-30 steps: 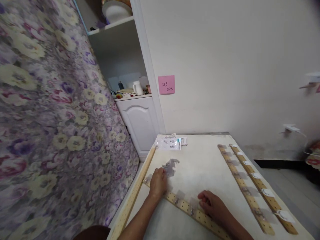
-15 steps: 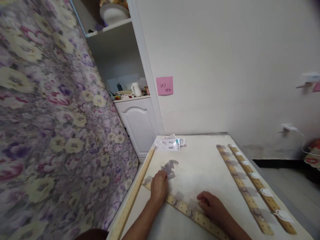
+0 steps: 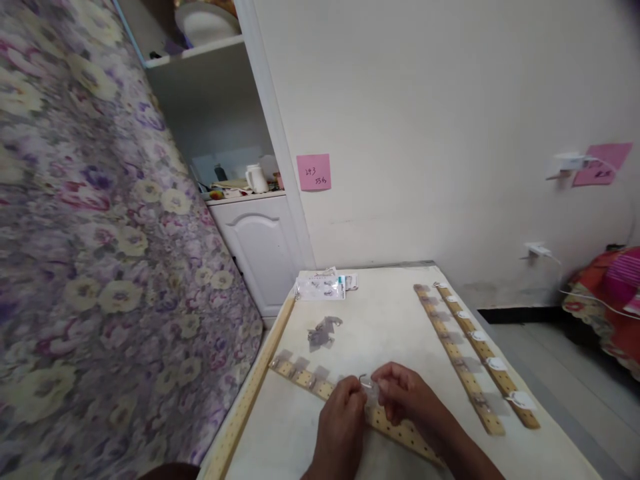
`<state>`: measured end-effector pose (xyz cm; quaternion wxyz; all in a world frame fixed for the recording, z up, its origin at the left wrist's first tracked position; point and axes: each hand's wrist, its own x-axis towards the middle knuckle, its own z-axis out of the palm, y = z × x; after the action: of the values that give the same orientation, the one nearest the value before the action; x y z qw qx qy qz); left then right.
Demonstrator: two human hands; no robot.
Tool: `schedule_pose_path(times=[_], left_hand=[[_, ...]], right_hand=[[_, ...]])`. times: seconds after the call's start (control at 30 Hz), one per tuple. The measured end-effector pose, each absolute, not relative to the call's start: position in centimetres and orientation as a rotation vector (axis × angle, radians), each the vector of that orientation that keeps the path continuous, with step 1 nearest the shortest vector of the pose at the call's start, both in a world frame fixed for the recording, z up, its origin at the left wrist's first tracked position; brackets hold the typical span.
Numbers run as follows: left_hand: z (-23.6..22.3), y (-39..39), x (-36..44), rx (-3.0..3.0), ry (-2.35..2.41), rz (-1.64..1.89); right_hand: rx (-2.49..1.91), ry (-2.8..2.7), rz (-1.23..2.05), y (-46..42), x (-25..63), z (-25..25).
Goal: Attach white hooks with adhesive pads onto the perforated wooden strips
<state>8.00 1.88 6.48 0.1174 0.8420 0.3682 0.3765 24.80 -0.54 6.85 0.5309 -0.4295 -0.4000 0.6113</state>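
In front of me my left hand [image 3: 341,425] is closed, thumb and fingers pinching the left side of a small clear plastic hook [image 3: 369,388] with a metal part. My right hand [image 3: 406,395] grips its other side with curled fingers. Both hands are just above a perforated wooden strip [image 3: 403,437], which runs slantwise beneath them and is partly hidden. Several clear hooks sit along the strip's left part. Beyond my left hand lies a small pile of clear hooks [image 3: 324,332] on the white tabletop [image 3: 380,320].
Two wooden strips stand at the right, one with clear hooks [image 3: 450,347], the other with white round hooks [image 3: 496,363]. A long wooden strip [image 3: 250,400] follows the left edge. Packaged hooks [image 3: 320,288] lie at the back. A floral curtain [image 3: 125,267] hangs left.
My left hand has moved right and nearer, away from the hook pile, with a clear hook now between both hands. My right hand has come to meet it. The view has turned right.
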Motion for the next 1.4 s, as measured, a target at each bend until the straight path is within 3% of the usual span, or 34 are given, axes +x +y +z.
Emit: schedule_pose_path(times=[0.23, 0.53, 0.83, 1.4], left_hand=[[6.7, 0.2, 8.1, 1.941, 1.102, 1.143], [4.6, -1.8, 10.9, 0.989, 0.960, 0.755], [1.2, -3.6, 13.0, 0.720, 1.035, 0.624], [1.6, -3.1, 13.9, 0.619, 1.174, 0.664]], right_hand=[[-1.060, -1.112, 1.383, -0.8, 26.5, 7.0], [-1.129, -1.391, 1.411, -1.8, 29.2, 6.3], [-1.354, -1.567, 1.249, -2.0, 30.0, 3.5], [-1.506, -1.560, 1.099, -0.7, 29.1, 1.7]])
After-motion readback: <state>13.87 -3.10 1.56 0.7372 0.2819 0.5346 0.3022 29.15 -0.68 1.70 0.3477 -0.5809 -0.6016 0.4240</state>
